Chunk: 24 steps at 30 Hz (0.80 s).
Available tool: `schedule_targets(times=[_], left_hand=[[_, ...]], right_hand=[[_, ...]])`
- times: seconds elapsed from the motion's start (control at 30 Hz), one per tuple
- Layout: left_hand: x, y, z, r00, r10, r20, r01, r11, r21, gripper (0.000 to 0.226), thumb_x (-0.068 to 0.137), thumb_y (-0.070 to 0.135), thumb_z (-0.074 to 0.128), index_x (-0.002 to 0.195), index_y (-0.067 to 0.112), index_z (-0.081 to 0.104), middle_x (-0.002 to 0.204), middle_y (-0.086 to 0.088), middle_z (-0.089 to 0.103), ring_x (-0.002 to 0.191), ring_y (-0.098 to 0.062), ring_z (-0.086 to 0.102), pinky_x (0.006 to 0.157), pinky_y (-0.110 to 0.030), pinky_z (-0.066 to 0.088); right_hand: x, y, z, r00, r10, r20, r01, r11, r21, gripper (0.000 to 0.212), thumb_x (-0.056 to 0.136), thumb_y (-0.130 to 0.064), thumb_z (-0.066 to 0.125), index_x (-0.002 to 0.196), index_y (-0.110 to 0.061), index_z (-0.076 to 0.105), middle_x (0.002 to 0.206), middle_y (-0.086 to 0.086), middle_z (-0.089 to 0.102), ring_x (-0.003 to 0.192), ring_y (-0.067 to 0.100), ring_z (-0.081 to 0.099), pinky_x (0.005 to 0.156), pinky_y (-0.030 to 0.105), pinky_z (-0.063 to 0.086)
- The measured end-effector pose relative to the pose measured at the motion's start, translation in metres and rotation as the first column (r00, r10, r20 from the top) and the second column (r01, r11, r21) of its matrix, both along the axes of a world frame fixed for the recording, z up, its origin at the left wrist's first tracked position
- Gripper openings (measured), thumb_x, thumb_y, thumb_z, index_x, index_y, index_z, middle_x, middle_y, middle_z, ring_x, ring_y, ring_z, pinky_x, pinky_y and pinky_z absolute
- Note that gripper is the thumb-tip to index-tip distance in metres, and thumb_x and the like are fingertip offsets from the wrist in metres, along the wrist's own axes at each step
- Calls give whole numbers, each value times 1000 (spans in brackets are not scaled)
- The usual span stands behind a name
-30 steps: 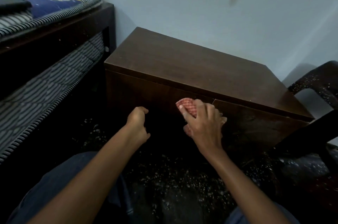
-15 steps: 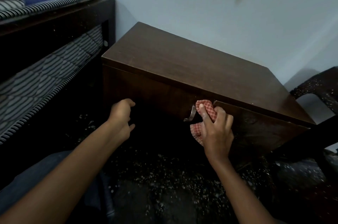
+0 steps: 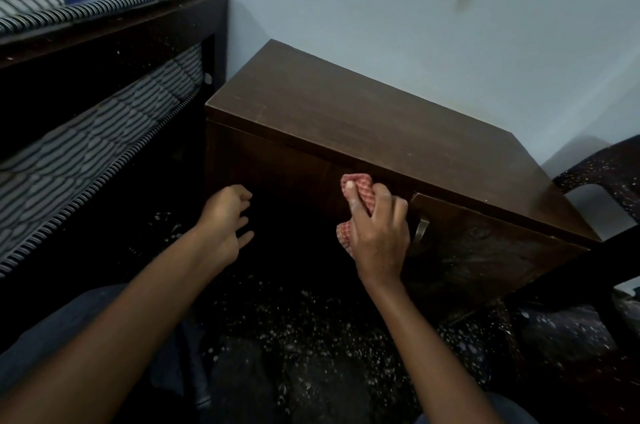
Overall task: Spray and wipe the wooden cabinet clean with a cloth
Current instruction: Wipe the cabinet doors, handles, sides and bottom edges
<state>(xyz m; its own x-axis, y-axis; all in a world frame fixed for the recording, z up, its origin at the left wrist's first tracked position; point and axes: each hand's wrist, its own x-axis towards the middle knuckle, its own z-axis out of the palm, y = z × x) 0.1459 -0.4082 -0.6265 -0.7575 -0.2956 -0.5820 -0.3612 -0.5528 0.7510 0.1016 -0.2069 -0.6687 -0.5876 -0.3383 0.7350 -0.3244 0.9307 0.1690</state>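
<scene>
The dark wooden cabinet [image 3: 374, 132] stands against the pale wall, its front in deep shadow. My right hand [image 3: 379, 233] presses a red checked cloth [image 3: 360, 195] against the upper front of the cabinet, just left of a metal door handle [image 3: 420, 231]. My left hand [image 3: 225, 219] hovers in front of the cabinet's left door, fingers loosely curled and apart, holding nothing. No spray bottle is in view.
A bed frame with striped mattresses [image 3: 90, 132] stands close on the left. A dark speckled plastic chair [image 3: 602, 177] stands on the right beside the cabinet. The floor [image 3: 311, 337] below is dark and speckled. My knees show at the bottom.
My right hand slid the cloth to the right along the cabinet front to the handle, then back left and slightly up. My left hand shifted a little and spread its fingers.
</scene>
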Motion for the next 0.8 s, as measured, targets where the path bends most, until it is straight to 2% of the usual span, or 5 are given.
schedule_targets(times=[0.17, 0.33, 0.47, 0.57, 0.8], left_hand=[[0, 1, -3, 999, -47, -4, 47, 999, -3, 33, 95, 18, 41, 127, 16, 50, 143, -5, 44, 134, -25, 37, 104, -40, 34], [-1, 9, -7, 991, -134, -3, 134, 991, -15, 40, 96, 21, 40, 136, 20, 46, 145, -4, 42, 135, -26, 34, 105, -41, 33], [0, 15, -10, 985, -171, -6, 171, 985, -13, 41, 96, 21, 41, 137, 21, 46, 145, -4, 42, 136, -26, 33, 106, -41, 32], [0, 17, -12, 984, -180, -2, 180, 984, -12, 42, 96, 20, 41, 137, 20, 45, 145, -4, 42, 136, -25, 34, 106, -41, 32], [0, 20, -14, 981, -196, -8, 196, 980, -23, 38, 95, 20, 41, 132, 20, 50, 142, -4, 45, 135, -25, 35, 101, -38, 34]], right_hand=[[3, -3, 2, 999, -1, 33, 1, 1000, 3, 59, 71, -11, 76, 125, -25, 59, 116, 12, 53, 93, 24, 41, 63, 33, 52], [11, 7, -5, 988, -108, 109, 135, 950, -280, 50, 79, -6, 67, 125, -23, 59, 115, 13, 54, 96, 30, 50, 52, 31, 49], [13, 13, -11, 988, -42, 148, 106, 884, -456, 46, 83, -3, 64, 126, -20, 59, 113, 13, 57, 101, 28, 57, 62, 23, 43], [15, 15, -14, 986, 26, 162, 75, 805, -588, 45, 84, -3, 64, 125, -19, 60, 109, 12, 58, 95, 26, 60, 67, 26, 47], [18, 15, -30, 982, 52, 183, 66, 811, -581, 51, 85, -4, 63, 133, -17, 52, 104, 10, 56, 92, 24, 57, 68, 30, 50]])
